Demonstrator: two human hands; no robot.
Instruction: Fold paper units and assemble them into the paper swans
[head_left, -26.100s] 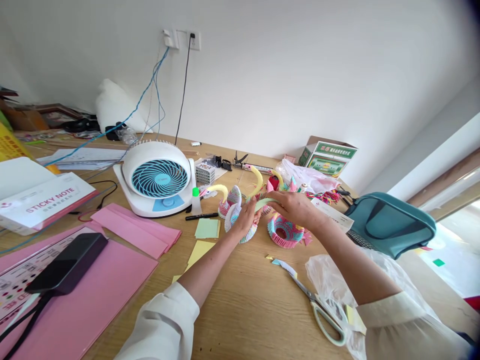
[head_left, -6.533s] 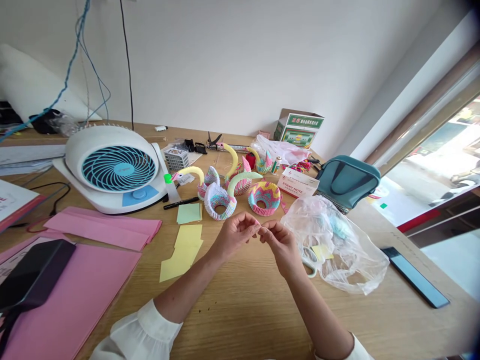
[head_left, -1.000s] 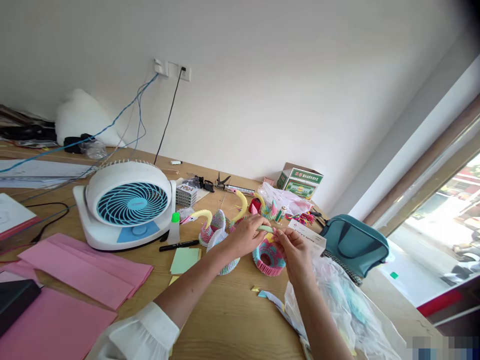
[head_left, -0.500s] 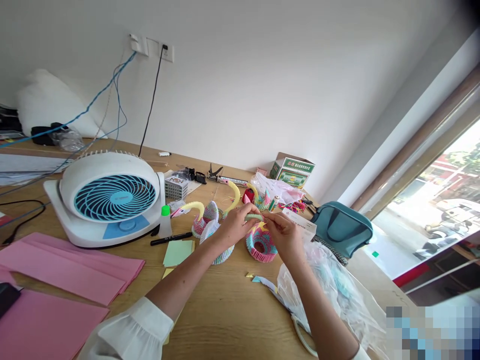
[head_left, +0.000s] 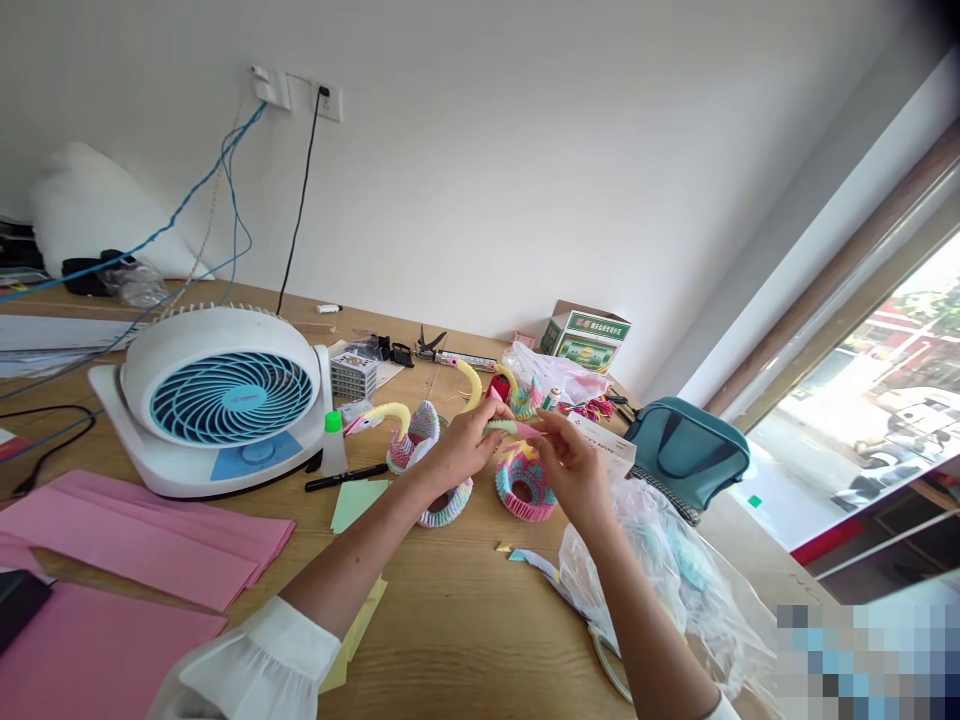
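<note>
My left hand [head_left: 466, 442] is closed around a pale green folded-paper piece [head_left: 500, 427], held above the table. A pink pointed paper end [head_left: 527, 431] extends from it to the right. My right hand [head_left: 577, 468] pinches the tip of that pink end, so both hands are on the same piece. Just below them stands a round pink, blue and yellow folded-paper basket [head_left: 527, 508]. Partly behind my left forearm is a white and pastel paper basket [head_left: 448, 514]. Further left sits a paper swan with a yellow neck [head_left: 390, 413].
A white fan [head_left: 217, 390] stands at the left, behind pink paper sheets [head_left: 150, 535]. Near my left arm are a green-capped bottle [head_left: 334, 448], a black marker [head_left: 346, 478] and green paper [head_left: 358, 503]. Scissors [head_left: 609, 660] and a clear plastic bag [head_left: 660, 560] lie right; beyond is a teal bag [head_left: 690, 455].
The pink end now shows clearly between my hands, with my right fingers slightly further right. The green piece stays in my left hand. The view has shifted slightly.
</note>
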